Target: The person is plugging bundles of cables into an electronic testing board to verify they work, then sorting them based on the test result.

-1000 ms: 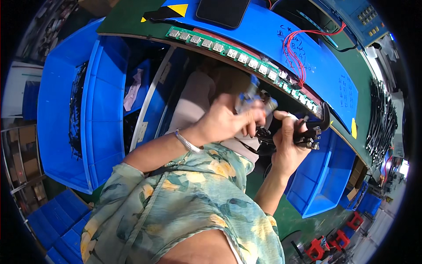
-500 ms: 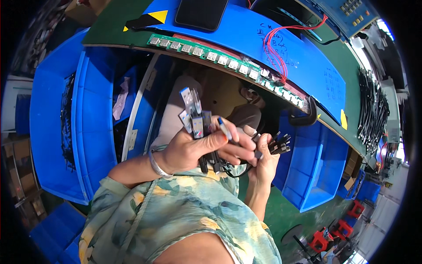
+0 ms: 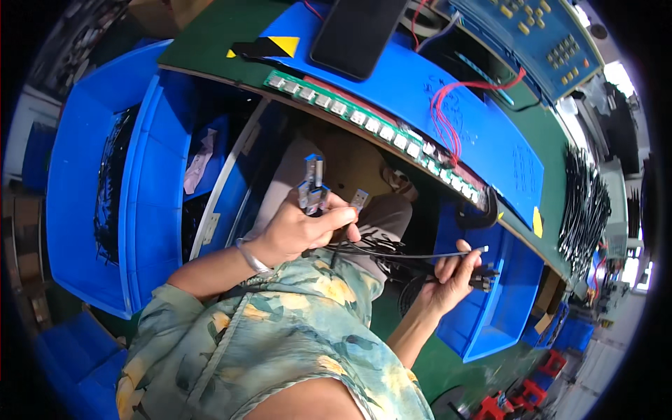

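My left hand [image 3: 297,231] is closed round a bunch of USB plugs [image 3: 314,183] with silver metal shells and blue tips, which stick up past the fingers. One more USB plug [image 3: 360,198] points up by the left fingertips. Black USB cables [image 3: 406,255] stretch over my lap from the left hand to the right. At the other end my right hand [image 3: 448,285] grips the same bunch, with dark small plugs [image 3: 484,281] jutting out to the right. A single light-tipped cable end [image 3: 483,249] stands out above the right fingertips.
A green circuit board strip [image 3: 364,120] with a row of sockets lines the bench's front edge. Behind it lie a blue sheet [image 3: 504,154], a phone [image 3: 358,35] and red wires [image 3: 437,105]. Blue bins [image 3: 155,196] flank me; black cables [image 3: 584,203] lie at the bench's right.
My hands have moved apart, the right one going right and down, so the cables are now drawn out between them. The view has also shifted slightly.
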Action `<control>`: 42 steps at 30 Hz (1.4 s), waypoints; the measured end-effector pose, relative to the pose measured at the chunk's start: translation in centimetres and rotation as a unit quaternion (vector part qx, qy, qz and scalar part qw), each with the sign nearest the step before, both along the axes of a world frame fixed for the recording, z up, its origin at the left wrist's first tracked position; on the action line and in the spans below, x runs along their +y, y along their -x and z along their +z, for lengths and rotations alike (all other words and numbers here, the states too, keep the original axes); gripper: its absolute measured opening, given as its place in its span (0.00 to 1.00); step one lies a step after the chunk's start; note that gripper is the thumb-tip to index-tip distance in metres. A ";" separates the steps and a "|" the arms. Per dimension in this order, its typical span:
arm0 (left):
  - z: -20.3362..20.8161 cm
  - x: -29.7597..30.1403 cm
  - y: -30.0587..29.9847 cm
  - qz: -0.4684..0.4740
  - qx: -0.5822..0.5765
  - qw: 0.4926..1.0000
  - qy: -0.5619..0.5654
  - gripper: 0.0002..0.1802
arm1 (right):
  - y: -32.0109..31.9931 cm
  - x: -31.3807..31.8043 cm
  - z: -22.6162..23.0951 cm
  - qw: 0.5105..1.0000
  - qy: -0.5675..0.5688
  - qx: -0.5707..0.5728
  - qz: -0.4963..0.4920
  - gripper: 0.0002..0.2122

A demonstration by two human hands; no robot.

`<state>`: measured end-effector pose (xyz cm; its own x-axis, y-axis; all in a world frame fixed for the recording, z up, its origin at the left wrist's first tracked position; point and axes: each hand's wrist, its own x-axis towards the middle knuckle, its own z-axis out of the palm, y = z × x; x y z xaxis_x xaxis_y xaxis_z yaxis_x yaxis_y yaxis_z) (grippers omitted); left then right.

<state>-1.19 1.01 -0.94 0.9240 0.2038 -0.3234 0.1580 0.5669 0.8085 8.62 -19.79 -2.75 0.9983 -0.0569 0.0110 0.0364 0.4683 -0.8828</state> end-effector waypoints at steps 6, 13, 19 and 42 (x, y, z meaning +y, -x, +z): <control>0.1 -0.9 -2.9 0.029 -0.023 0.999 0.000 0.06 | -0.8 0.1 1.4 0.998 0.044 -0.030 0.016 0.06; 0.3 -0.5 -6.0 0.052 -0.042 0.995 -0.074 0.08 | 0.1 3.7 2.1 0.986 0.139 -0.028 0.084 0.08; -0.2 -0.9 -6.6 0.055 -0.053 0.997 -0.032 0.05 | -0.4 4.3 1.4 0.980 0.160 -0.011 0.117 0.06; 0.3 -1.3 -7.5 0.075 -0.062 0.995 -0.014 0.04 | -2.2 6.9 0.7 0.980 0.087 0.005 0.180 0.07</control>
